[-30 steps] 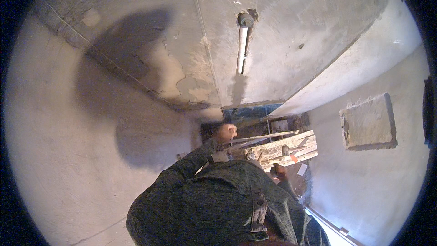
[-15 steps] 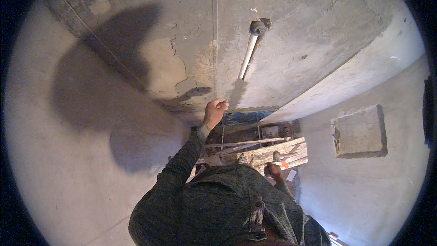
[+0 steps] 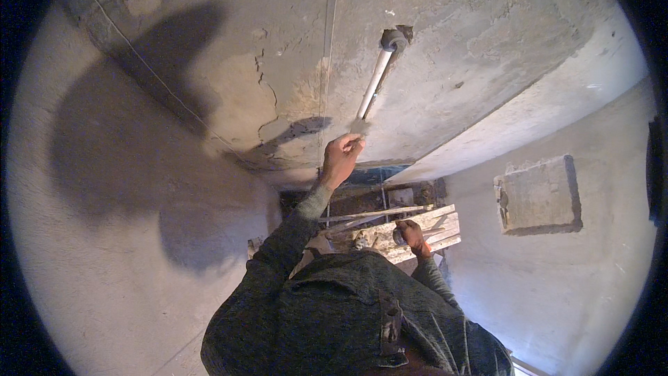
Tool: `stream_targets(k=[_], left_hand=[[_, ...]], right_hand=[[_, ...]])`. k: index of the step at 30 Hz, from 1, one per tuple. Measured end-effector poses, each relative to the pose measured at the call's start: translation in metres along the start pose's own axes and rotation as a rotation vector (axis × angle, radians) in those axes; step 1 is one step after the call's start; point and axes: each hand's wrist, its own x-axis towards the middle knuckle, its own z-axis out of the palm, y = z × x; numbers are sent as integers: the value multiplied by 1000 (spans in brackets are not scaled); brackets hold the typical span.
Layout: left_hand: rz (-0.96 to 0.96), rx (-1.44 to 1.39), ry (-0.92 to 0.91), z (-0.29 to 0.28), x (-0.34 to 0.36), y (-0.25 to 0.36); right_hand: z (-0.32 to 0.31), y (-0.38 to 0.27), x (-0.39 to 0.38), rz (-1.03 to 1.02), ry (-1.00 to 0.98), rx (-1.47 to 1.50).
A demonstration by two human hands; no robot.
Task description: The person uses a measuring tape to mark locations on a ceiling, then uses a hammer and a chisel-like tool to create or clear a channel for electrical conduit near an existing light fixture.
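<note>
My left hand (image 3: 341, 158) reaches up to the plastered wall, thumb and fingers pinched together just below the lower end of a white pipe (image 3: 376, 83). Anything between those fingertips is too small to make out. A damp dark patch (image 3: 360, 126) of plaster lies right above the fingertips. Lower and to the right, my right hand (image 3: 413, 234) is closed around a small dark, rounded object (image 3: 399, 237) whose kind I cannot tell. Behind that hand lie rough wooden planks (image 3: 445, 226).
A thin upright strip (image 3: 327, 63) runs along the wall left of the pipe. The pipe's dark elbow (image 3: 393, 40) sits in a chipped hole. On the right side wall is a square recessed patch (image 3: 539, 195). A large shadow falls across the left.
My left hand has moved right and slightly up, closer to the pipe's lower end. My right hand has risen and come forward over the planks with the rounded object.
</note>
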Motion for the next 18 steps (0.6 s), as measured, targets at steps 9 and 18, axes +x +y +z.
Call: stream_targets(k=[9, 18], left_hand=[[313, -50, 180, 16, 53, 130], [548, 66, 365, 38, 109, 179]], right_hand=[[0, -76, -2, 204, 53, 176], [-5, -50, -18, 239, 92, 151]])
